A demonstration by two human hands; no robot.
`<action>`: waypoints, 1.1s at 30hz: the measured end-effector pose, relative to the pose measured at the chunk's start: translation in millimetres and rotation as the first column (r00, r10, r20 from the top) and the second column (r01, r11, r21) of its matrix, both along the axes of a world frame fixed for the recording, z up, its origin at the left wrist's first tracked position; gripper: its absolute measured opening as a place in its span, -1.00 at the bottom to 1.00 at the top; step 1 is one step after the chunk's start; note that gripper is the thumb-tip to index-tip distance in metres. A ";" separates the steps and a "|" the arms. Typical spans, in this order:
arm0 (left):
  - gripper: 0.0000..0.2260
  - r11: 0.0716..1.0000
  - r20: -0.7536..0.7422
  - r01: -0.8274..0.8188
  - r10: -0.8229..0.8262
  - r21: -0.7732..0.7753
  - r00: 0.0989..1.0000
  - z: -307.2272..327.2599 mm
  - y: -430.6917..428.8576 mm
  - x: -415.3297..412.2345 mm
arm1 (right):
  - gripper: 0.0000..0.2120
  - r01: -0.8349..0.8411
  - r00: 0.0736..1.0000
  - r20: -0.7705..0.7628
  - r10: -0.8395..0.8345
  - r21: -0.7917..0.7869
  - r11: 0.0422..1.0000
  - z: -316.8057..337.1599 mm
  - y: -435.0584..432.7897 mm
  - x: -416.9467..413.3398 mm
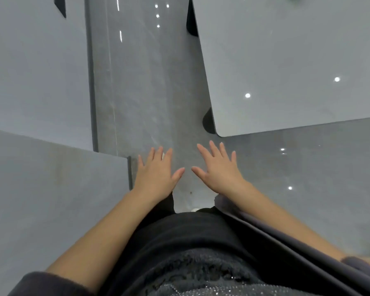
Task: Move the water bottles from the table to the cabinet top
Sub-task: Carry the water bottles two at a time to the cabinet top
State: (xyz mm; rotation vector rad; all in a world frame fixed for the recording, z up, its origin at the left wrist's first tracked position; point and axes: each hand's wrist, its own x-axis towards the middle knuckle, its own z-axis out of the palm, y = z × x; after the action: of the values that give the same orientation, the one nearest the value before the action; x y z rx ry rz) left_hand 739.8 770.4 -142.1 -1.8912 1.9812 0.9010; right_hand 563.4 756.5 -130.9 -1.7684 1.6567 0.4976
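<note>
My left hand (156, 175) and my right hand (218, 170) are stretched out in front of me, palms down, fingers straight and spread, holding nothing. They hover over the glossy grey floor (150, 92), side by side with a small gap between the thumbs. No water bottle is in view. A grey table top (286, 60) with a rounded corner lies to the upper right, beyond my right hand. A grey flat surface (41, 199) lies at the lower left, its edge just left of my left hand.
Another grey panel (34, 71) fills the upper left, bordered by a dark vertical edge (92, 82). A floor aisle runs between it and the table. Dark table legs (208, 122) show under the table corner. My dark clothing fills the bottom.
</note>
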 end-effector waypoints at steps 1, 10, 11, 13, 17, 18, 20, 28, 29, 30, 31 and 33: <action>-0.37 1.000 0.007 0.007 -0.007 0.013 1.000 3.2 -19.5 10.1 | -0.33 0.012 1.000 0.006 -0.012 0.004 1.000 1.1 -16.8 9.9; -0.37 0.994 0.064 0.109 -0.109 0.014 0.992 7.2 -183.1 45.8 | -0.34 0.141 0.990 0.025 -0.140 -0.042 0.989 2.2 -146.7 54.0; -0.37 0.994 0.067 0.111 -0.112 0.020 0.991 7.9 -199.3 46.9 | -0.34 0.148 0.989 0.021 -0.147 -0.041 0.988 1.8 -161.1 56.1; -0.37 0.993 0.069 0.112 -0.114 0.027 0.991 8.8 -230.3 50.4 | -0.35 0.158 0.987 0.018 -0.157 -0.037 0.987 -0.9 -191.3 60.5; -0.40 0.995 0.042 0.093 -0.094 0.029 0.995 8.2 -292.3 60.5 | -0.35 0.168 0.985 0.030 -0.167 -0.041 0.985 -9.5 -259.4 69.1; -0.40 0.995 0.040 0.092 -0.093 0.036 0.995 8.0 -308.4 63.4 | -0.34 0.169 0.985 0.035 -0.168 -0.041 0.985 -11.9 -277.4 71.5; -0.41 0.994 0.043 0.098 -0.100 0.047 0.994 7.5 -344.2 68.4 | -0.34 0.173 0.984 0.053 -0.170 -0.051 0.984 -16.4 -316.8 75.1; -0.39 0.974 0.063 0.219 -0.222 0.048 0.973 23.8 -511.9 66.7 | -0.33 0.259 0.965 0.078 -0.252 -0.100 0.961 -3.3 -494.5 63.5; -0.38 0.973 0.061 0.227 -0.228 0.031 0.972 25.1 -532.0 65.5 | -0.33 0.257 0.966 0.070 -0.250 -0.108 0.960 -1.7 -513.6 61.4; -0.38 0.972 0.058 0.235 -0.235 0.014 0.970 26.2 -551.6 63.4 | -0.34 0.256 0.966 0.059 -0.251 -0.116 0.960 -0.2 -530.9 59.0; -0.38 0.970 0.051 0.242 -0.242 0.002 0.969 28.0 -569.4 60.1 | -0.34 0.265 0.964 0.051 -0.261 -0.118 0.957 1.8 -545.8 56.3; -0.37 0.965 0.030 0.263 -0.262 -0.012 0.965 30.4 -602.5 50.6 | -0.35 0.318 0.948 0.056 -0.313 -0.112 0.942 5.5 -570.4 50.5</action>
State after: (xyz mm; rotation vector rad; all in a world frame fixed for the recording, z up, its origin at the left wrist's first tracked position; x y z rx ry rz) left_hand 790.4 167.9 -111.7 -1.5876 2.1615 0.7819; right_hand 614.0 186.1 -125.5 -1.5400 1.9318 0.2204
